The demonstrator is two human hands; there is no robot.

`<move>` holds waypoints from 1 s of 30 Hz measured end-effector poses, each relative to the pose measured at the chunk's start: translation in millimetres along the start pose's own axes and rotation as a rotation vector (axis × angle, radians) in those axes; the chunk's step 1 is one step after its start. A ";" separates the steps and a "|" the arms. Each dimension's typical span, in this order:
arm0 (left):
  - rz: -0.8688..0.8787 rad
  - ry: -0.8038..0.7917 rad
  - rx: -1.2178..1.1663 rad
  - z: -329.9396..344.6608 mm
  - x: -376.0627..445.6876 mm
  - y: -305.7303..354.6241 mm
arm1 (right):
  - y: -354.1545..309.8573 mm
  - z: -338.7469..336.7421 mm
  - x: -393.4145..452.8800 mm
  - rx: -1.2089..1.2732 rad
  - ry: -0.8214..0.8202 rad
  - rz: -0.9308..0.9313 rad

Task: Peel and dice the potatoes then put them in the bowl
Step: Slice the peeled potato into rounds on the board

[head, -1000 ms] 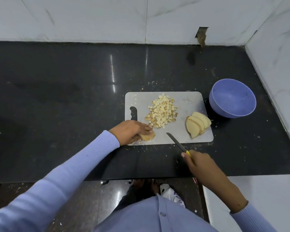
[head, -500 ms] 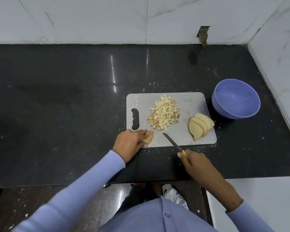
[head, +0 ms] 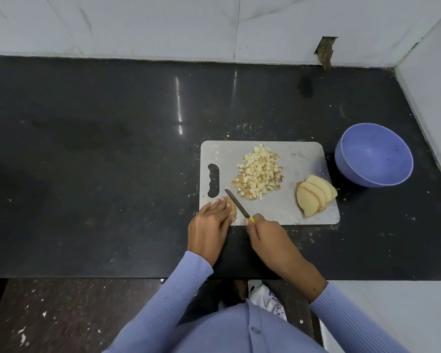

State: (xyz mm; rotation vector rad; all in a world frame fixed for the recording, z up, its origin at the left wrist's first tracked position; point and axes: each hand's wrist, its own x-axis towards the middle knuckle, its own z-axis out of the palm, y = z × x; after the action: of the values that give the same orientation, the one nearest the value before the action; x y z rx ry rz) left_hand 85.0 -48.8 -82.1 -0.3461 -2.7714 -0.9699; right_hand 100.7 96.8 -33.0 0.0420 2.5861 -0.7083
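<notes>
— How is the left hand [head: 210, 220] placed?

— It is laid palm down on a potato slice [head: 232, 210] at the near left corner of the cutting board [head: 301, 159]. The fingers are held nearly straight and close together, pressing on the slice rather than being curled round it. Only the right edge of the slice is seen past the fingertips.

— And the right hand [head: 266, 236]?

— It is closed round the yellow handle of a knife [head: 237, 203], with the index finger stretched along the top. Only a small bit of yellow is shown; the rest of the handle is hidden in the grip. The dark blade is angled away and to the left, its edge set against the exposed side of the slice, just beside the left fingertips.

— What else is found on the board?

— A heap of diced potato [head: 259, 173] is piled near the middle, just beyond the blade tip. Several larger potato slices [head: 315, 198] are leaned together at the near right corner, well apart from the hands. A handle slot is cut into the board's left end.

— Where is the bowl?

— A purple bowl [head: 373, 155] is stood upright on the black countertop [head: 99, 154], just beside the board's right edge. No potato can be made out inside it. Small scraps are scattered on the counter around the board, and white marble walls are met behind and to the right.
</notes>
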 end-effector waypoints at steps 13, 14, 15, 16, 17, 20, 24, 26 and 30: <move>0.056 0.049 0.102 4.9 1.2 8.5 | -0.3 15.2 -18.0 -0.137 -0.048 0.136; 0.066 0.053 0.112 4.7 1.4 8.6 | 3.1 16.0 -23.6 -0.144 -0.057 0.147; 0.071 0.056 0.115 4.5 1.6 8.6 | 5.9 16.9 -28.5 -0.152 -0.064 0.156; 0.074 0.057 0.113 4.4 1.6 8.7 | 8.5 18.0 -32.6 -0.161 -0.066 0.161; 0.072 0.057 0.106 4.2 1.4 8.6 | 10.7 18.9 -35.4 -0.168 -0.064 0.162; 0.045 0.052 0.056 2.7 -0.9 5.8 | 14.0 17.9 -33.9 -0.146 -0.014 0.168; 0.024 0.011 -0.025 1.0 -5.9 -2.6 | 14.2 9.0 -30.8 -0.105 0.077 0.126; 0.026 0.001 -0.044 0.4 -7.2 -7.0 | 9.6 6.5 -31.8 -0.072 0.107 0.082; -0.008 0.030 -0.117 -2.0 -5.2 -11.0 | -1.1 7.9 -22.7 -0.039 0.113 0.026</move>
State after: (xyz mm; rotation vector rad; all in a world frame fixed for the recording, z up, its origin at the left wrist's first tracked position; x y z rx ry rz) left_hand 87.2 -59.3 -88.4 -0.3350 -2.6975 -1.1322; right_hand 124.2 94.0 -28.6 0.1055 2.7009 -0.6641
